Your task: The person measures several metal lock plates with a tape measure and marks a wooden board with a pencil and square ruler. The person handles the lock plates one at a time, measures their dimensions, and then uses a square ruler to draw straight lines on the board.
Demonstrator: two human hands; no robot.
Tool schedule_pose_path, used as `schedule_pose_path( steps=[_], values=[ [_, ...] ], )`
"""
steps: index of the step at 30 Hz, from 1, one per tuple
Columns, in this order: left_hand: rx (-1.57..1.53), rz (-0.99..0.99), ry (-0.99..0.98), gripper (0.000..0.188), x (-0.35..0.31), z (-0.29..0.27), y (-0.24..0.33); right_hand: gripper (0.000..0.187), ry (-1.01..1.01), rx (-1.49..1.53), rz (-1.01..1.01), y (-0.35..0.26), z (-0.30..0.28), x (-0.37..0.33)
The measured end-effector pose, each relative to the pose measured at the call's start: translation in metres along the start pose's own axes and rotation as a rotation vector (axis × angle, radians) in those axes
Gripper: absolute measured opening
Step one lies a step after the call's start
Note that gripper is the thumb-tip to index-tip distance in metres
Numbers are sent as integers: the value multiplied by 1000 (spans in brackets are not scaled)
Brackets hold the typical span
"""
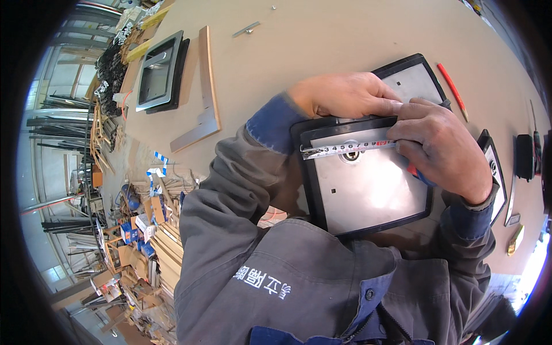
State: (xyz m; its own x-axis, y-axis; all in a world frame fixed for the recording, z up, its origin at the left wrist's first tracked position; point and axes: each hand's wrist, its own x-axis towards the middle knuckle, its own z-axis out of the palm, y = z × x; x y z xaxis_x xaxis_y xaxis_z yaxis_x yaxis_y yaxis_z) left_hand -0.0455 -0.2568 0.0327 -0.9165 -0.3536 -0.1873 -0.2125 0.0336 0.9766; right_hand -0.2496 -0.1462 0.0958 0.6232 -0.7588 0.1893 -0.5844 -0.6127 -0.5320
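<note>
A black-framed metal panel (368,195) with a round lock hole lies on the brown table (322,40) close to my body. A tape measure blade (345,149) is stretched across its upper part. My left hand (345,95) rests on the panel's top edge, fingers pressing down near the tape. My right hand (445,146) grips the tape measure body at the panel's right side; a bit of red and blue casing shows under the palm. A second similar panel (417,80) lies just beyond, partly hidden by my hands.
A red pencil (452,89) lies at the right. Another framed panel (160,72) and a metal square (207,109) sit at the far left of the table. More panels and small hardware (514,238) lie at the right edge. Timber and boxes (144,236) clutter the floor on the left.
</note>
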Motion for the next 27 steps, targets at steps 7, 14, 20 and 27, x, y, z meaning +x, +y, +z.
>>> schedule_pose_path(
  steps=[7,14,20,27],
  values=[
    [31,-42,-43,40,-3,-1,13,22,30,2,-9,2,4,-2],
    [33,-6,-41,41,0,-2,6,24,37,-28,7,6,8,-4],
    [41,-26,-13,39,-3,-1,9,19,-12,-66,41,-2,0,-1],
    [118,25,13,40,0,-3,0,22,40,0,1,5,6,-3]
  ],
)
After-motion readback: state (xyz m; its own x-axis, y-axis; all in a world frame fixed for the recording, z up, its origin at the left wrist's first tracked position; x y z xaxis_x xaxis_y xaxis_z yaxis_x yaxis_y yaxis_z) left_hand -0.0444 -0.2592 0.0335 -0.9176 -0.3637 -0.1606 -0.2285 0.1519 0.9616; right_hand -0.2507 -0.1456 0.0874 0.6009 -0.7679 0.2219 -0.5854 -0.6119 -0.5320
